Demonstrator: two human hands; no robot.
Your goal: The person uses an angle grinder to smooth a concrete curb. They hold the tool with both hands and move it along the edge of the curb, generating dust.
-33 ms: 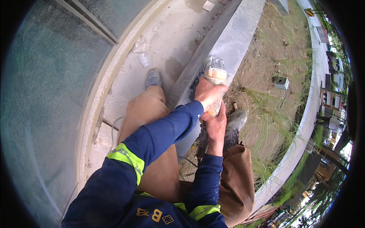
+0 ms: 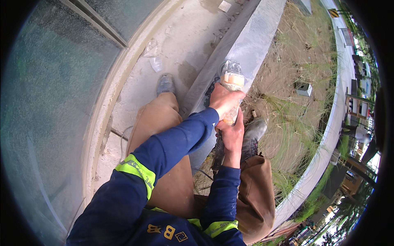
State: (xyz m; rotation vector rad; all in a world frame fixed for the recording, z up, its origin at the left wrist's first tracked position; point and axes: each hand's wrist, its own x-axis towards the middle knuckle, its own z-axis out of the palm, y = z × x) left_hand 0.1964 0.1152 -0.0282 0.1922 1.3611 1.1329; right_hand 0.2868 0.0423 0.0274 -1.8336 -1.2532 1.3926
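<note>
Over the grey concrete curb point(image 2: 250, 45), your left hand point(image 2: 223, 102) and right hand point(image 2: 233, 135) both clamp what looks like an angle grinder point(image 2: 231, 78).

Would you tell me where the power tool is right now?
In the head view, the power tool sits centre-right, gripped by the left hand and right hand, its head against the grey concrete curb.

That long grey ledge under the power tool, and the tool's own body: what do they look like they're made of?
The ledge looks like concrete or cement render: matte, pale grey and even, with a dark scuffed patch by the tool. The power tool seems to be dusty cream plastic at the body with a greyish metal head, though dust hides its finish. Both hands, left hand and right hand, grasp it.
</note>
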